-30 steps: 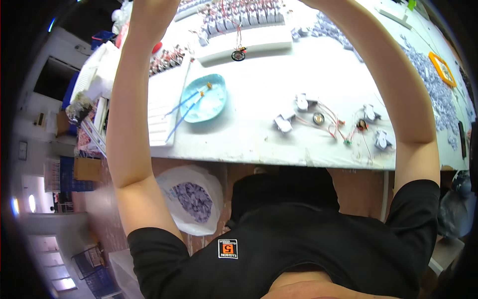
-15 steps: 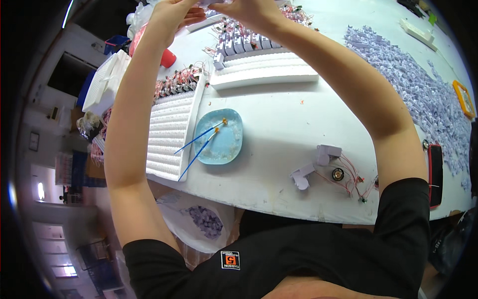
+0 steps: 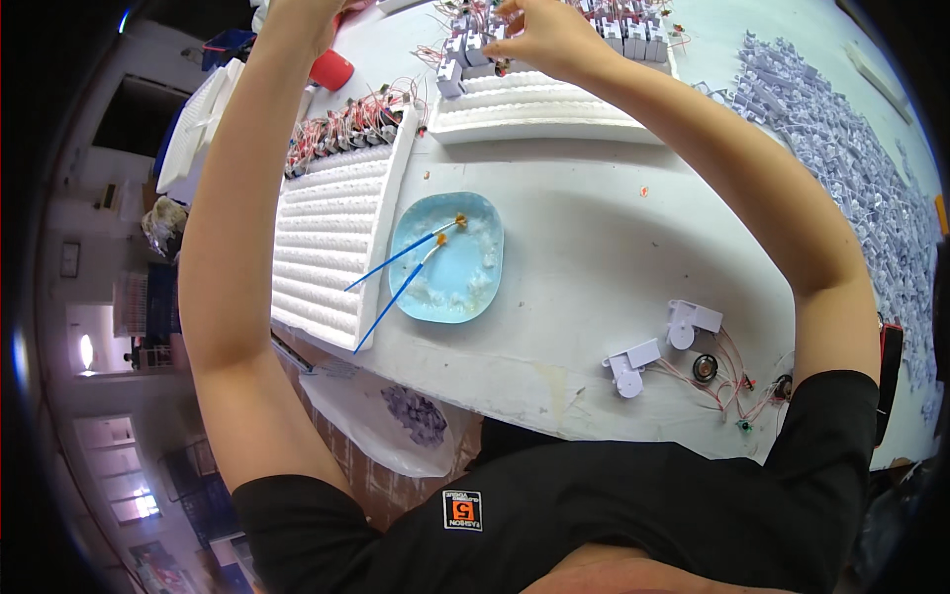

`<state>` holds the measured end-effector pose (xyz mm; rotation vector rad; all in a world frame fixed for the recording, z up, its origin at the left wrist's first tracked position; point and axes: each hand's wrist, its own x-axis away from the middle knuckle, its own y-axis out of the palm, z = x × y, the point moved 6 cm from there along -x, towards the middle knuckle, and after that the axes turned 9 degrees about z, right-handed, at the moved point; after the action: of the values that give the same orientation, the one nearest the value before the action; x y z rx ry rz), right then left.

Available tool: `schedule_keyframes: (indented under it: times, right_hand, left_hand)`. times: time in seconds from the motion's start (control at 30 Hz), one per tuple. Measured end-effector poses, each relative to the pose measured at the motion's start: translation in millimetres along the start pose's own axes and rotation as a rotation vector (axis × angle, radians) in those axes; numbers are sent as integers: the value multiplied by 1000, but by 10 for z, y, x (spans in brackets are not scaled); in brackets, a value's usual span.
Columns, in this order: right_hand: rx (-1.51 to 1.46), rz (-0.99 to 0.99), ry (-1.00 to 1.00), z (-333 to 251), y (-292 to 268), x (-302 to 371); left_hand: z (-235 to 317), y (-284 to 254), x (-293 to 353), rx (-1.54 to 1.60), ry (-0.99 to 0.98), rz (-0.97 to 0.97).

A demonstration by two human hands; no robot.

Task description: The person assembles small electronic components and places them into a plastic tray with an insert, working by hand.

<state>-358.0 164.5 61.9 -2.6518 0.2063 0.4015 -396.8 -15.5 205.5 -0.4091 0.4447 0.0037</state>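
My right hand (image 3: 552, 40) reaches over the white foam tray (image 3: 554, 111) at the back, thumb and fingers apart. Its fingertips are at a row of small grey-white plastic housings (image 3: 475, 48) with red wires, standing in that tray; whether they touch one is unclear. My left hand (image 3: 309, 18) is at the top edge of the view, near a red cylinder (image 3: 332, 69). Its fingers are mostly cut off, so anything in them is hidden.
A second foam tray (image 3: 332, 252) holds wired parts (image 3: 351, 139). Beside it, a blue dish (image 3: 457, 272) carries two blue-handled brushes (image 3: 401, 297). Two wired housings (image 3: 633, 368) lie front right near a round speaker (image 3: 705, 367). Many small plastic parts (image 3: 821, 148) are heaped right.
My hands, together at the top edge around a pale part before, have separated. The right moved to the row of housings; the left shifted left. The whole view has shifted slightly.
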Motion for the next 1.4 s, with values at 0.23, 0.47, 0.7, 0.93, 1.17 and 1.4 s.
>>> schedule_keyframes:
  times: [0.23,0.47,0.7,0.93,1.17,1.4]
  right_hand:
    - [10,357,-155,323,330,87]
    - [-42,332,-82,433,510,37]
    - [87,245,-151,427,730,-74]
    - [302,266,-457,314,857,-103]
    - [418,230,-481,302,863,-134]
    - [259,249,-414,335,854,-100]
  left_hand:
    - [-146,97,30,111,-1,10]
    - [-210,-16,75,155,64,-9]
    - [-340,-164,223,32,56,97]
    - [-512,-204,366,52,55,111]
    - [-383,-171,629,-99,-33,184]
    - [-696,-184,425,65,48,77]
